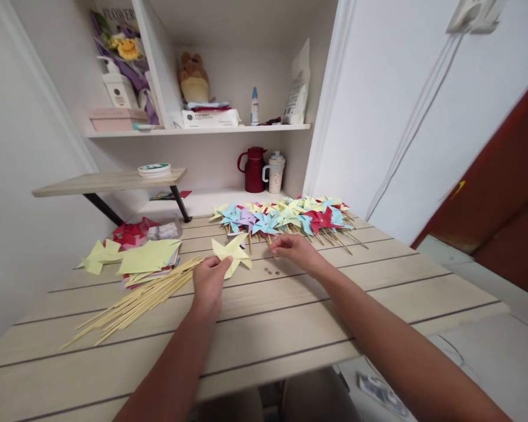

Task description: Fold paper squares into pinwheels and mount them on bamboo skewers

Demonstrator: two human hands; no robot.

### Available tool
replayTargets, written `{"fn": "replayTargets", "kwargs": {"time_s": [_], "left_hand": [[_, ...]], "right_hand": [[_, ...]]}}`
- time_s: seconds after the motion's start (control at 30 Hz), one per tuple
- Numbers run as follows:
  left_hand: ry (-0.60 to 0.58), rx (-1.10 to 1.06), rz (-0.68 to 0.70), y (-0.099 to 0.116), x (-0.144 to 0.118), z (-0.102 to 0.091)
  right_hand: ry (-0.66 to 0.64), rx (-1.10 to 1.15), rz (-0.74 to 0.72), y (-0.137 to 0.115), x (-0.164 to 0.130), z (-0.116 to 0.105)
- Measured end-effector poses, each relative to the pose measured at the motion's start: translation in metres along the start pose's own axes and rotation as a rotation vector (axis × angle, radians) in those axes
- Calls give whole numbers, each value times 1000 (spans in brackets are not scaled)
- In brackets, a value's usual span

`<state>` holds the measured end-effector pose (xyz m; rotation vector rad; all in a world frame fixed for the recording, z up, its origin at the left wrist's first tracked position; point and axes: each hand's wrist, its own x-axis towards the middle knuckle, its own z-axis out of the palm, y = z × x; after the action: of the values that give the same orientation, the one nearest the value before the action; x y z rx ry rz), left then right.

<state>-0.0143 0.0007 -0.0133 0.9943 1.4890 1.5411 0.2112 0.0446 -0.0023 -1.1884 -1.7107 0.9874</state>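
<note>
Over the wooden table (290,305), left-hand fingers (222,265) pinch the yellow pinwheel's (231,251) lower edge.

Surface: pale wood-slat table (290,316), dark gaps between planks. Bundle of bamboo sticks (136,299) at 9 o'clock, fanned toward the near-left edge. Just above them at 10, stack of paper squares (149,258), yellow sheet on top, loose yellow cutouts (97,256) beside it; red paper scraps (129,231) farther back. Row of finished pinwheels (286,217) across 12 to 1, sticks pointing toward the near edge. A few small pins (271,271) at centre.
</note>
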Motion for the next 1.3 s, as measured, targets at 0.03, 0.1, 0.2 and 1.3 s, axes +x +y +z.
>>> {"fn": "replayTargets", "kwargs": {"time_s": [0.03,0.1,0.2,1.3], "left_hand": [[3,-3,-10,0,1,0],[-1,-20,-25,-1,2,-1],[-14,-47,-33,-1,3,-2],[-184,-243,-138,4,-1,-3]], "right_hand": [[-64,-10,33,3,0,-5],[-158,-22,78,10,0,-14],[-223,-26,107,15,-1,-19],[-171,-283,84,25,1,0]]}}
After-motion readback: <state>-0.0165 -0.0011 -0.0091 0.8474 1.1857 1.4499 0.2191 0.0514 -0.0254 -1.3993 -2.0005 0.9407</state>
